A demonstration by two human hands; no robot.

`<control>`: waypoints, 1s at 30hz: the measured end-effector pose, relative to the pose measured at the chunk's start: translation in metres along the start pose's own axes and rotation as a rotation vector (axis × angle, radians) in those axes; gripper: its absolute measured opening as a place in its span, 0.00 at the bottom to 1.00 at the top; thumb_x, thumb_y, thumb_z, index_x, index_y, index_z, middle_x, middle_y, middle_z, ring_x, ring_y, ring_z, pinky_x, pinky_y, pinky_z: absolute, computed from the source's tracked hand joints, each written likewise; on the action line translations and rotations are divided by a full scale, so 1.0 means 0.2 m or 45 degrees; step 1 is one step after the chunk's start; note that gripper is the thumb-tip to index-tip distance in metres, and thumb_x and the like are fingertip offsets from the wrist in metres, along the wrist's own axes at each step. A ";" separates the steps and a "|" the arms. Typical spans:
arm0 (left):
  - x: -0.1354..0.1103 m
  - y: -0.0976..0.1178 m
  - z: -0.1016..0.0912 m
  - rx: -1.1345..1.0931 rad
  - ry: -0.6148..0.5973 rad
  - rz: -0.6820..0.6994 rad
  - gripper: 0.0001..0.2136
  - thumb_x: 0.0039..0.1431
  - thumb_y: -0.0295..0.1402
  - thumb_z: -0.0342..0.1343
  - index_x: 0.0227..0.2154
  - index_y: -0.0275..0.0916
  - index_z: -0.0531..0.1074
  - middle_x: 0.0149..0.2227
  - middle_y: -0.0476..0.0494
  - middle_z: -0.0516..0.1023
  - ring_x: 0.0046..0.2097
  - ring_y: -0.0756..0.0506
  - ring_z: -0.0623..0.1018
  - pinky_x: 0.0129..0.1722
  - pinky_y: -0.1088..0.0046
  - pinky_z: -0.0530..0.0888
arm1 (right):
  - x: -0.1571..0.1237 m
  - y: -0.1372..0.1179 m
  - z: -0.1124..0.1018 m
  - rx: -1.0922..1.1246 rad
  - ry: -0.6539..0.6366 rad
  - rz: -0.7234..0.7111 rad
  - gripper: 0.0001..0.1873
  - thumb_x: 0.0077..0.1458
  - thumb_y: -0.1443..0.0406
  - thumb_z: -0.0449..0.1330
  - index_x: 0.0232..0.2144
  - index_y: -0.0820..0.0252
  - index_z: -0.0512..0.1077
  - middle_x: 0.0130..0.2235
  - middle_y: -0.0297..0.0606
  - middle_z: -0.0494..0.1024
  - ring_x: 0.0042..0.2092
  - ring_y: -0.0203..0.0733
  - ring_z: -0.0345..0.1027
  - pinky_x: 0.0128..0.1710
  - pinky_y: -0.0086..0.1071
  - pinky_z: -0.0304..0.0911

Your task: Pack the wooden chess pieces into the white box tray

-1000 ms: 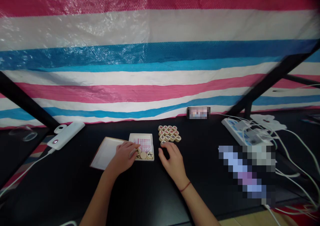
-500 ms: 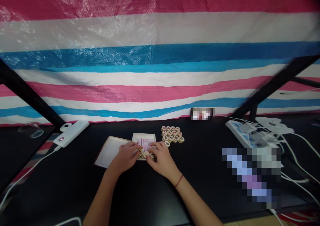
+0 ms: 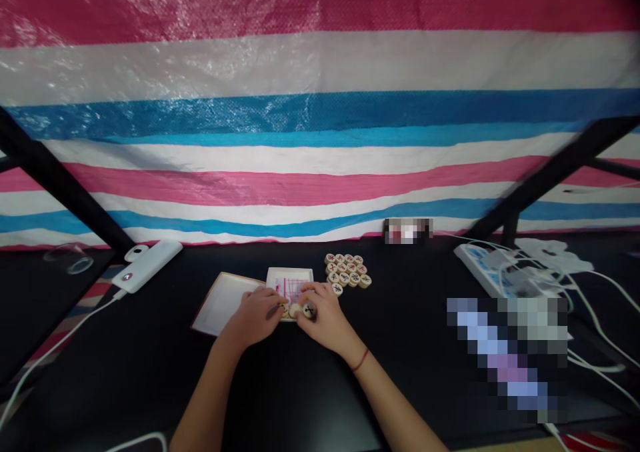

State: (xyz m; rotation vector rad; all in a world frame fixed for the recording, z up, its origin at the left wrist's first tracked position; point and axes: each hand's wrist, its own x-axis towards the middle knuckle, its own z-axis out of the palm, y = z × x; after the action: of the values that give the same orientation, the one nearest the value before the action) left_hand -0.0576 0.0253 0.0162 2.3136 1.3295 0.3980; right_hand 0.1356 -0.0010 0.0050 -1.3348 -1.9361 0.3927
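A small white box (image 3: 293, 281) with red lines printed inside lies on the black table (image 3: 280, 385), its white lid (image 3: 220, 302) flat beside it on the left. My left hand (image 3: 255, 315) rests curled on the box's near left corner, fingertips at a round wooden game piece. My right hand (image 3: 324, 315) is at the box's near right corner, its fingers pinching a round wooden piece (image 3: 309, 311) with a dark mark. Another pale piece (image 3: 295, 310) sits between the two hands. Several more round pieces (image 3: 349, 270) lie clustered just right of the box.
A white power bank (image 3: 146, 266) with a cable lies at the left. A power strip (image 3: 493, 270) with several white plugs and cords is at the right. A striped pink, white and blue tarp (image 3: 320, 139) hangs behind the table, crossed by black frame bars.
My right hand has moved left from the cluster of pieces to the box's near right corner with a piece in its fingers. My left hand has stayed on the box.
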 end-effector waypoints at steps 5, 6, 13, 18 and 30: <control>0.00 0.00 -0.01 -0.034 -0.003 -0.006 0.13 0.60 0.30 0.49 0.41 0.45 0.77 0.42 0.45 0.81 0.49 0.41 0.74 0.51 0.58 0.66 | 0.00 0.01 -0.03 0.022 -0.015 -0.075 0.10 0.49 0.72 0.60 0.35 0.55 0.74 0.40 0.38 0.75 0.44 0.46 0.64 0.47 0.42 0.61; 0.00 0.00 -0.01 -0.038 -0.007 -0.010 0.13 0.60 0.29 0.49 0.41 0.46 0.77 0.42 0.46 0.81 0.49 0.41 0.74 0.51 0.58 0.66 | -0.01 0.01 -0.04 0.023 -0.036 -0.082 0.11 0.49 0.73 0.60 0.35 0.55 0.74 0.40 0.38 0.75 0.44 0.46 0.64 0.47 0.42 0.61; 0.01 -0.01 0.00 -0.046 0.000 0.025 0.14 0.59 0.27 0.49 0.42 0.45 0.77 0.42 0.47 0.81 0.48 0.42 0.74 0.51 0.59 0.65 | -0.04 0.00 -0.05 0.036 -0.114 -0.084 0.08 0.53 0.70 0.59 0.34 0.54 0.75 0.39 0.35 0.77 0.43 0.44 0.64 0.45 0.41 0.61; 0.01 -0.01 0.01 -0.060 0.019 0.044 0.13 0.58 0.28 0.50 0.41 0.45 0.77 0.40 0.46 0.82 0.46 0.42 0.75 0.49 0.62 0.68 | -0.03 0.01 -0.04 0.034 -0.132 -0.072 0.08 0.53 0.72 0.58 0.32 0.55 0.73 0.37 0.34 0.79 0.41 0.44 0.63 0.43 0.40 0.61; 0.00 0.03 -0.03 -0.130 -0.058 -0.011 0.13 0.60 0.31 0.48 0.42 0.45 0.75 0.43 0.48 0.81 0.47 0.43 0.77 0.51 0.59 0.65 | -0.05 0.01 -0.04 0.129 -0.034 -0.030 0.12 0.52 0.71 0.57 0.40 0.55 0.73 0.39 0.37 0.77 0.43 0.46 0.65 0.46 0.42 0.62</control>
State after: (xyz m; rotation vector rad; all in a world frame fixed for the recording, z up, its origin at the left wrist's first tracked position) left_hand -0.0562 0.0238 0.0244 2.2188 1.2673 0.3985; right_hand 0.1438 -0.0110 0.0053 -1.2466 -1.9261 0.4927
